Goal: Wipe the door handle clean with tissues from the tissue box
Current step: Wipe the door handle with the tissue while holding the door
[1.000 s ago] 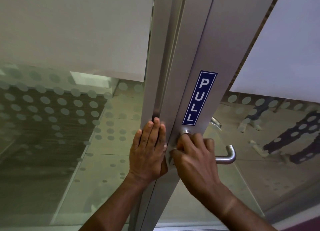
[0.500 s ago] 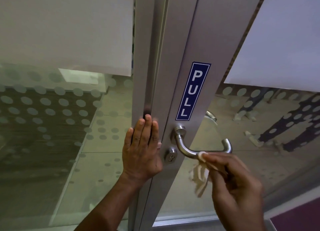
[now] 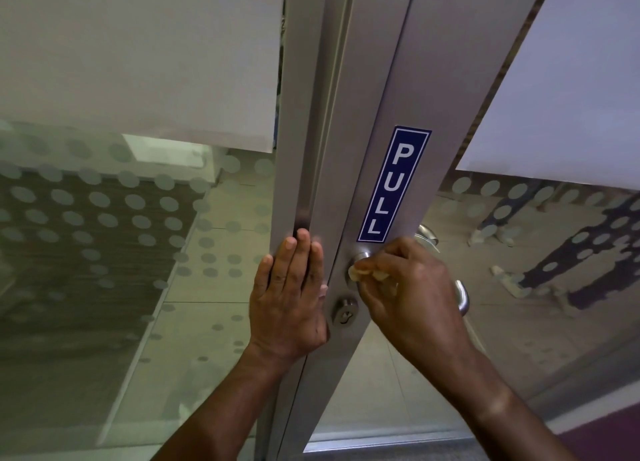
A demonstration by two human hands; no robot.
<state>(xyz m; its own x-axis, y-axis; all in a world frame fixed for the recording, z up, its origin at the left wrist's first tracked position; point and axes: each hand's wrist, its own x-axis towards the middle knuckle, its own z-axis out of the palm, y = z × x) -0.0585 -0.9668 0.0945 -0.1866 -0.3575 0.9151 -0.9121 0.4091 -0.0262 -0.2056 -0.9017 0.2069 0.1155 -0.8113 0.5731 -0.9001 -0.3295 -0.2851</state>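
Note:
The silver lever door handle sticks out from the grey metal door stile; only its free end and its round base under the PULL sticker show. My right hand covers the rest and pinches a crumpled white tissue against the handle's base. My left hand lies flat with straight fingers on the door's edge, just left of the keyhole. No tissue box is in view.
A blue PULL sticker runs down the stile. Glass panels with frosted dots and bands flank the frame on both sides. A second handle shows through the right glass, as do people's legs.
My right hand has gone from the handle's outer part back up to its base with the tissue. My left hand has stayed on the door edge.

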